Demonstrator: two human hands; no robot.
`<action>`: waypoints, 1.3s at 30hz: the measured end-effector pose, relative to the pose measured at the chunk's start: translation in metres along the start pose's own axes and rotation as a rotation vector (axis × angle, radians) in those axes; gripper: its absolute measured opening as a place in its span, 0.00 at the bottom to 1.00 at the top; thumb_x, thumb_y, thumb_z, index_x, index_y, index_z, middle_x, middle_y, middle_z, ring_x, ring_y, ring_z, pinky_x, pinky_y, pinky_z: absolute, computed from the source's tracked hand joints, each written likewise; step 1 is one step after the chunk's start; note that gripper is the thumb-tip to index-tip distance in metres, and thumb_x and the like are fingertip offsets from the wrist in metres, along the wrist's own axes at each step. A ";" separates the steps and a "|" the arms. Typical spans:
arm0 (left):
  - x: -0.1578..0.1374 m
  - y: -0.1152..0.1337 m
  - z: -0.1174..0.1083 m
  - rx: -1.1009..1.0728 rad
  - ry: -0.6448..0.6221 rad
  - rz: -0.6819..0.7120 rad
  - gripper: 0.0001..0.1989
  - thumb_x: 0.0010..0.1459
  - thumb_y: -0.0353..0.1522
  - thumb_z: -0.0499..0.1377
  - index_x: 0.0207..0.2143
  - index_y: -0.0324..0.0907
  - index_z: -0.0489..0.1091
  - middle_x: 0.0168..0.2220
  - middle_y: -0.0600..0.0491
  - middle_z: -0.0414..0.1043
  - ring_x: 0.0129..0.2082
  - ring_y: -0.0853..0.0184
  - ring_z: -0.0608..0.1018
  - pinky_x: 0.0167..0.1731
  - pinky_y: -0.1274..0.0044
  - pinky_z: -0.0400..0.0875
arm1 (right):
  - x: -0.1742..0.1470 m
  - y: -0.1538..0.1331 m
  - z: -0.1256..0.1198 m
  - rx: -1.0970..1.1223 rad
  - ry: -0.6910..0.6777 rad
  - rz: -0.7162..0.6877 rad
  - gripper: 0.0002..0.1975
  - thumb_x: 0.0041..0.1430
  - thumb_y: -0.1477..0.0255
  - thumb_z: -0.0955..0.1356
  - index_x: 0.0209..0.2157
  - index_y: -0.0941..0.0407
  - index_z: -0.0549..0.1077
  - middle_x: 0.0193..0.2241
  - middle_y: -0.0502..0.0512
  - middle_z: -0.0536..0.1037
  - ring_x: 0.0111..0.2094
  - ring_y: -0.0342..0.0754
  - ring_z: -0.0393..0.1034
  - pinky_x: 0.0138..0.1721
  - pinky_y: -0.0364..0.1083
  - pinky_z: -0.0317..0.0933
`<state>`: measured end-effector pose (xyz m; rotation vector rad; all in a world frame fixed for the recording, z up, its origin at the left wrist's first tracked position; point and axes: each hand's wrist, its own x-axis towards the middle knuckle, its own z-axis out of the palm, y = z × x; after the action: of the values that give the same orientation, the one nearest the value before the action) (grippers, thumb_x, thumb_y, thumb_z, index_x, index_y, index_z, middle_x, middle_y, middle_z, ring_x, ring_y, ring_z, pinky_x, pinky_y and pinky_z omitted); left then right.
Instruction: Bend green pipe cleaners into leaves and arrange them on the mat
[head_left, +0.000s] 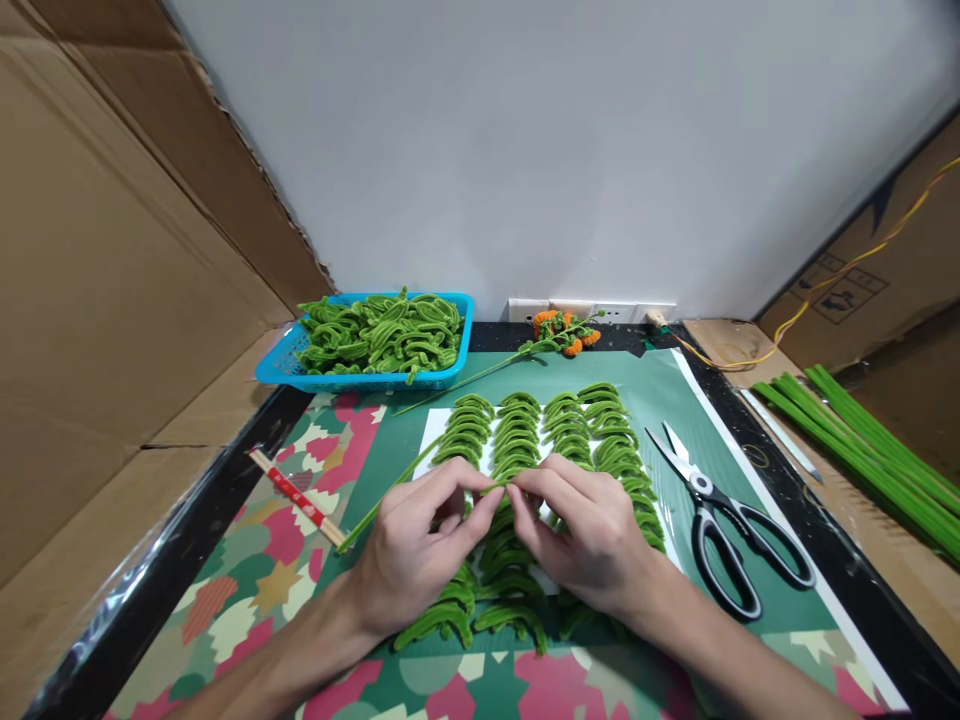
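Observation:
My left hand [420, 530] and my right hand [581, 525] meet over the middle of the work surface, thumbs and forefingers pinched together. Between their fingertips is a small part of a green pipe cleaner [493, 488]; most of it is hidden by the fingers. Beneath and around both hands lie rows of curved, bent green pipe-cleaner pieces [516, 425], partly on a white sheet [435, 425]. A long, thin green strand [375, 512] slants out behind my left hand; whether it joins the held piece I cannot tell.
At the back left, a blue basket [367, 382] holds a heap of green pieces. An orange-flowered stem [517, 355] lies near the wall sockets. Scissors [701, 485] lie partly open at right, straight green pipe cleaners [862, 450] beyond. Chopsticks in a red wrapper [296, 495] lie left.

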<state>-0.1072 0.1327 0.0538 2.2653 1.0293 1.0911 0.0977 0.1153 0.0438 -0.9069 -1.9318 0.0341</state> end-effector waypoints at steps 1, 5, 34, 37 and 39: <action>-0.001 0.000 0.001 0.017 0.012 0.018 0.03 0.67 0.27 0.64 0.38 0.42 0.73 0.27 0.58 0.73 0.21 0.75 0.69 0.22 0.82 0.64 | 0.000 0.000 0.001 -0.023 0.006 -0.010 0.09 0.74 0.78 0.66 0.37 0.59 0.75 0.25 0.49 0.71 0.22 0.41 0.61 0.24 0.44 0.55; -0.001 0.000 0.000 0.013 -0.038 0.039 0.06 0.68 0.26 0.62 0.36 0.42 0.72 0.26 0.58 0.72 0.21 0.75 0.69 0.22 0.81 0.64 | 0.000 -0.001 0.001 -0.186 0.025 -0.110 0.13 0.73 0.80 0.66 0.31 0.58 0.73 0.22 0.48 0.66 0.22 0.44 0.57 0.24 0.47 0.51; 0.005 -0.003 -0.006 -0.193 -0.170 -0.283 0.09 0.71 0.39 0.61 0.45 0.43 0.72 0.28 0.59 0.64 0.22 0.73 0.65 0.21 0.81 0.59 | -0.001 0.003 -0.001 -0.167 0.098 -0.050 0.11 0.70 0.78 0.68 0.31 0.55 0.72 0.21 0.46 0.68 0.19 0.41 0.60 0.22 0.46 0.51; 0.006 0.000 -0.007 -0.191 -0.202 -0.279 0.09 0.71 0.39 0.60 0.43 0.43 0.73 0.27 0.59 0.63 0.23 0.72 0.64 0.21 0.80 0.59 | -0.002 0.004 -0.001 -0.156 0.090 -0.067 0.08 0.70 0.79 0.68 0.34 0.56 0.73 0.22 0.47 0.70 0.20 0.42 0.61 0.22 0.46 0.52; 0.007 0.001 -0.008 -0.184 -0.224 -0.269 0.10 0.72 0.39 0.59 0.41 0.43 0.74 0.28 0.58 0.64 0.24 0.72 0.66 0.22 0.80 0.60 | -0.002 0.004 -0.002 -0.153 0.073 -0.092 0.06 0.70 0.80 0.69 0.36 0.57 0.74 0.23 0.48 0.71 0.21 0.42 0.62 0.23 0.46 0.54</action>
<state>-0.1100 0.1375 0.0626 1.9818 1.0558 0.7675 0.1019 0.1163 0.0412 -0.9058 -1.9254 -0.2000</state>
